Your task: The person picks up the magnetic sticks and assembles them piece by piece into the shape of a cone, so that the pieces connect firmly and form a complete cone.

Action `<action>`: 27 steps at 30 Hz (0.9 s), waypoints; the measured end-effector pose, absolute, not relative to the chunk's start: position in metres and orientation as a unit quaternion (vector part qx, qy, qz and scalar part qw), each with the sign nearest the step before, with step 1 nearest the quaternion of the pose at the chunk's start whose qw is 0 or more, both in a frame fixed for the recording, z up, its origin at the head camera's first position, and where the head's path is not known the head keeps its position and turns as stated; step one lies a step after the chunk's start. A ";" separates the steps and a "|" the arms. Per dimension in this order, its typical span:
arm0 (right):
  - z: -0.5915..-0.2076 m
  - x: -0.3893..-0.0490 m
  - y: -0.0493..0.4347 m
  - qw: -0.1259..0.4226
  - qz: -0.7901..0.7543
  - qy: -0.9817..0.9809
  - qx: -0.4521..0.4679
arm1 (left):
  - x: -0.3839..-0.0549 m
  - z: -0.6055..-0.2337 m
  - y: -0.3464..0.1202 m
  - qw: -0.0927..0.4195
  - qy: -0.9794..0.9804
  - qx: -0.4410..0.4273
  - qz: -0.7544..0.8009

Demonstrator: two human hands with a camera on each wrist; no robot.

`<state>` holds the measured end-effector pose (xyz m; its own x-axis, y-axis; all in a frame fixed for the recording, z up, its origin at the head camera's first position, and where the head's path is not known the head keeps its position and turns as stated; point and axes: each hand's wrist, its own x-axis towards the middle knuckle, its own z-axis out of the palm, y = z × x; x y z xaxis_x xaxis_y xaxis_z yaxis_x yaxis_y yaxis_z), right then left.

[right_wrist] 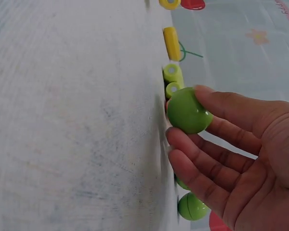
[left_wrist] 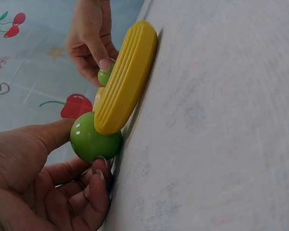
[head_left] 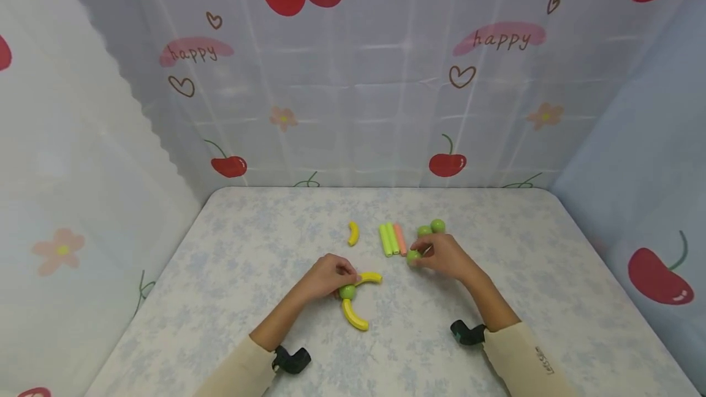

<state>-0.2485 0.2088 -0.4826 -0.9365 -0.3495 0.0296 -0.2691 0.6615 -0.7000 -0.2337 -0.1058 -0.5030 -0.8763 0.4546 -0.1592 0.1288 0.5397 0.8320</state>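
Rods (head_left: 392, 238) on table (head_left: 248, 244), balls (head_left: 438, 225) to their right.

Balls (right_wrist: 187, 111) are green, curved pieces (left_wrist: 129, 79) yellow, tabletop (head_left: 248, 250) mottled blue-and-white.

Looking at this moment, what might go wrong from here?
The right hand has a smooth green ball in its fingertips; it could slip and roll.
That ball is close to the row of rods, so the hand might nudge them.
The left hand holds a second ball where two yellow curved pieces meet it; a shift might disturb that arrangement.
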 end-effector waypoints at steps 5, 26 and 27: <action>-0.482 -0.248 0.207 0.106 -0.426 0.873 -0.214 | -0.238 -0.506 -0.108 0.189 0.849 0.161 0.466; -0.486 -0.232 0.171 0.152 -0.477 0.833 -0.235 | -0.235 -0.507 -0.106 0.178 0.846 0.152 0.478; -0.486 -0.232 0.170 0.152 -0.478 0.833 -0.235 | -0.235 -0.506 -0.107 0.179 0.847 0.154 0.477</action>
